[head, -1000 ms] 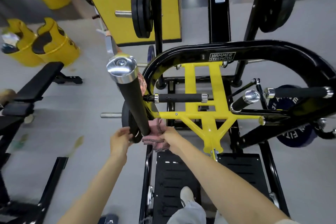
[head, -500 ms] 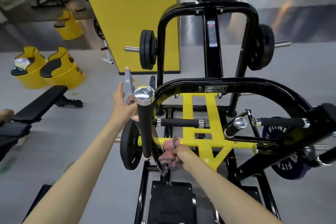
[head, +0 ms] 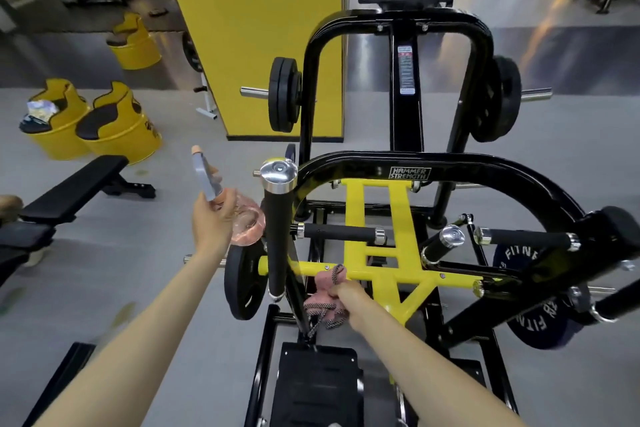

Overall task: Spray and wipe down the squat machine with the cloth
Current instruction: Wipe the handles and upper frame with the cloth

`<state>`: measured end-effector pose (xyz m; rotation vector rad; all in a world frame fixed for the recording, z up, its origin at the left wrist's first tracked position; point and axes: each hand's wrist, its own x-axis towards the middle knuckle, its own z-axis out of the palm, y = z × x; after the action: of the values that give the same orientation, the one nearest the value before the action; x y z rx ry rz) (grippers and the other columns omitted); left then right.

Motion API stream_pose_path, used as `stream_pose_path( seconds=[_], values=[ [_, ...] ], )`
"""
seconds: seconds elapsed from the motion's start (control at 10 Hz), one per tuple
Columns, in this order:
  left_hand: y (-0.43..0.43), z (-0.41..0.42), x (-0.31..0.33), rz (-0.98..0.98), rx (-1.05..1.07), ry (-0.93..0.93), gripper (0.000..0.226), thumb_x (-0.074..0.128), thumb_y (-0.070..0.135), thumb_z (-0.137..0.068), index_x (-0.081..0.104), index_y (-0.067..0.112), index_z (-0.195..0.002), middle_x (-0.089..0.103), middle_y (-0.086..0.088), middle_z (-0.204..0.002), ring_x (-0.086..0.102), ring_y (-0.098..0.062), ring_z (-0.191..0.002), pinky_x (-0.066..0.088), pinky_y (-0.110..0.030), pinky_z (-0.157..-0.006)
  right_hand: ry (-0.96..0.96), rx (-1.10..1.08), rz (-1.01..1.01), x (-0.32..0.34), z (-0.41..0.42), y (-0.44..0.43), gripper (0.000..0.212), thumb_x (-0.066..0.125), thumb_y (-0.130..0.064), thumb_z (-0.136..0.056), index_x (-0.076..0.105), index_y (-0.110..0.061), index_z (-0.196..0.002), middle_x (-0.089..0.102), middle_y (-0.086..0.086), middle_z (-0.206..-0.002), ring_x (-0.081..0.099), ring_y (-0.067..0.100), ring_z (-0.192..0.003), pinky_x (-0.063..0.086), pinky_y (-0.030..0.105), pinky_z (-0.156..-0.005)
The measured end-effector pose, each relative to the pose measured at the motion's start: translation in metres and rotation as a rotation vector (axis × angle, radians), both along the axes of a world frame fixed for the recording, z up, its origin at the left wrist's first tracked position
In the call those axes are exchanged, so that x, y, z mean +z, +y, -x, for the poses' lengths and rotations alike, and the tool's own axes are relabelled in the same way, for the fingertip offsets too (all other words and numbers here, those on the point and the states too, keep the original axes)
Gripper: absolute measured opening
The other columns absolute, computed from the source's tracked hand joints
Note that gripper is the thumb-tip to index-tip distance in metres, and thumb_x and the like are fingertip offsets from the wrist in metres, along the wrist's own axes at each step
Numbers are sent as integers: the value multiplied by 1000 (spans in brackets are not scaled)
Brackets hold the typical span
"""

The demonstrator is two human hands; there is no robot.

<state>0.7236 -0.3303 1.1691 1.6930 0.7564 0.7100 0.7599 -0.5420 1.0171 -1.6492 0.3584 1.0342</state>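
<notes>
The black and yellow squat machine (head: 405, 173) fills the middle and right of the head view. My left hand (head: 212, 221) holds a clear pink spray bottle (head: 246, 222) with a grey trigger head, raised just left of the upright black handle (head: 277, 236) with a chrome cap. My right hand (head: 349, 302) grips a pink cloth (head: 323, 291) with a dark patterned edge. The cloth lies against the yellow crossbar (head: 381, 274) near the base of that handle.
A black bench (head: 72, 189) stands at the left. Yellow barrel seats (head: 117, 135) sit behind it on the grey floor. A yellow pillar (head: 263, 38) rises behind the machine. Weight plates (head: 284, 95) hang on its pegs, another plate (head: 244, 284) near my hands.
My left hand has left the base of the handle and lifted the spray bottle up beside it. The camera has tilted upward. My right hand stays low with the cloth.
</notes>
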Motion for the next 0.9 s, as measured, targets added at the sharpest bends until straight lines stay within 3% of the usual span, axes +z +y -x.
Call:
stream_pose_path(
  seconds=[0.1, 0.2, 0.3, 0.4, 0.5, 0.6, 0.7, 0.8, 0.9],
  values=[
    [11, 35, -23, -42, 39, 106, 22, 59, 22, -94, 56, 17, -115, 59, 5, -83, 58, -16, -76, 49, -31, -74, 50, -32, 27, -5, 9, 2, 14, 51, -1, -87, 58, -3, -99, 54, 15, -72, 52, 25, -62, 43, 34, -61],
    [6, 69, -49, -43, -28, 274, 24, 61, 24, -93, 58, 18, -116, 63, 8, -91, 62, -24, -90, 50, -44, -86, 78, -12, 23, -6, 21, 6, 14, 52, -3, -89, 57, -5, -103, 59, 18, -84, 54, 24, -61, 46, 32, -58],
    [-13, 100, -76, 11, -22, 376, 24, 61, 29, -92, 60, 13, -111, 65, 6, -82, 65, -23, -85, 50, -43, -84, 112, 61, -6, -12, 29, 15, 24, 54, -12, -91, 60, -3, -112, 62, 16, -97, 60, 23, -70, 51, 30, -56],
    [-54, 130, -76, 100, -3, 419, 25, 59, 24, -93, 57, 8, -112, 67, 4, -85, 65, -10, -77, 56, -38, -79, 138, 147, -7, 5, 46, 8, 14, 54, -16, -92, 61, -6, -98, 64, 13, -92, 61, 20, -67, 50, 24, -48],
    [-90, 140, -84, 120, -28, 410, 10, 57, 12, -95, 57, 21, -99, 64, 5, -87, 62, -4, -76, 52, -12, -63, 192, 183, 4, -8, 53, 5, 8, 57, -13, -92, 56, -7, -96, 65, 15, -91, 65, 24, -67, 57, 34, -59],
    [-125, 153, -94, 151, -110, 405, 11, 62, 20, -92, 56, 27, -97, 67, 1, -87, 66, -17, -78, 55, -19, -66, 189, 284, 20, -34, 56, 2, 41, 62, -20, -86, 52, -10, -124, 63, 18, -118, 65, 32, -99, 55, 50, -84],
    [-154, 142, -97, 165, -256, 453, 26, 65, 49, -84, 62, 28, -99, 73, 1, -82, 71, -19, -77, 58, -40, -75, 254, 340, 52, -24, 59, -20, 25, 57, -18, -91, 55, -13, -116, 64, 18, -118, 64, 29, -90, 56, 41, -73],
    [-182, 110, -95, 87, -324, 496, 21, 64, 42, -86, 64, 23, -94, 69, 11, -67, 67, -5, -65, 56, -34, -71, 221, 321, 65, -54, 41, -42, 44, 60, -39, -87, 55, -13, -122, 61, 11, -121, 60, 23, -84, 50, 34, -67],
    [-200, 69, -89, 22, -348, 454, 12, 66, 29, -89, 64, 17, -88, 67, 6, -64, 65, -7, -63, 53, -30, -67, 304, 235, 27, -69, 16, -68, 85, 79, -63, -57, 56, -23, -128, 66, 3, -116, 65, 23, -97, 55, 36, -79]
  ],
)
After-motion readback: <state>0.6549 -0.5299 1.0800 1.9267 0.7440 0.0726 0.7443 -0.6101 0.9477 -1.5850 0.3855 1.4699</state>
